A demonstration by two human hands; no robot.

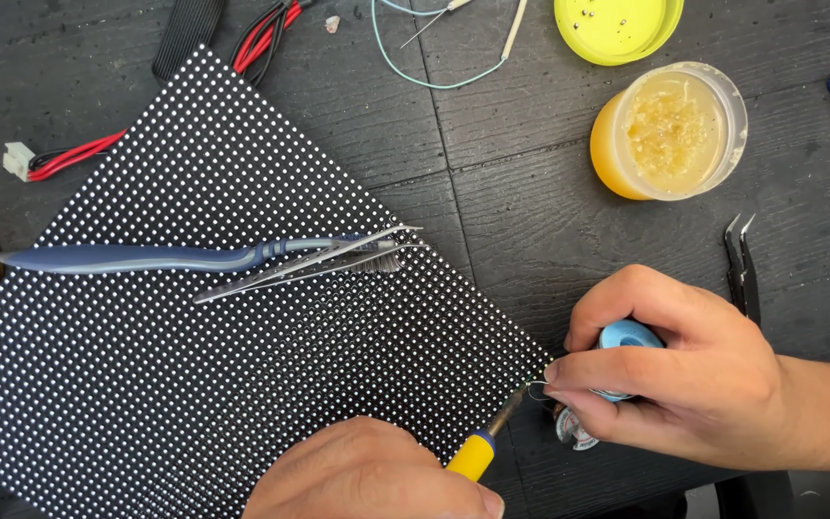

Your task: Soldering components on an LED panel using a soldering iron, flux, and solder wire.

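Observation:
A black panel (194, 365) dotted with rows of small white points lies tilted on the dark wooden table (521, 211). My left hand (367, 476) grips a soldering iron (484, 444) with a yellow and blue handle; its tip touches the panel's right corner. My right hand (670, 370) holds a small blue spool (629, 336) and pinches a thin wire (537, 388) at the iron's tip. A blue toothbrush (146, 257) and metal tweezers (309, 266) rest on the panel.
An open jar of yellow paste (670, 130) stands at the upper right, with its yellow lid (617, 27) behind it. Black tweezers (742, 264) lie right of my hand. Red and black cables (79, 154) run along the upper left. A thin green wire (415, 67) curls at top centre.

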